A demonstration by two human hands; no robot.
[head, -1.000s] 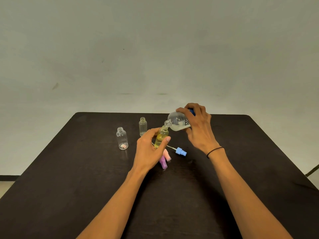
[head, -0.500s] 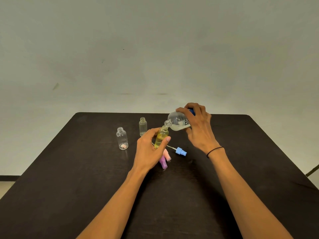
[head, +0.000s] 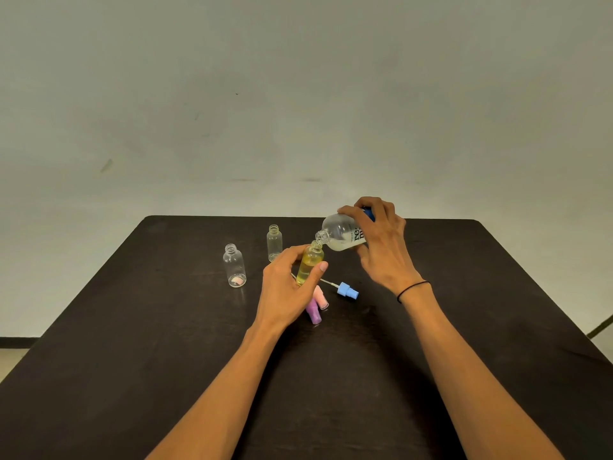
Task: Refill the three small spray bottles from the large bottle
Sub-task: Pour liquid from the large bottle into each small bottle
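A dark wooden table point(head: 132, 360) stands before a plain, pale grey-green wall point(head: 298, 94), evenly lit.

The table point(head: 166, 343) is showing a dark, matt, faintly grained surface. The large bottle point(head: 338, 234) and the three small bottles point(head: 235, 265) point(head: 274, 242) point(head: 310, 262) are presenting clear, glossy plastic. The blue point(head: 347, 290), pink point(head: 321, 298) and purple point(head: 313, 312) spray caps are appearing as smooth opaque plastic. The wall point(head: 298, 94) is looking matt.

Large bottle point(head: 341, 235) above small bottle point(head: 310, 262).
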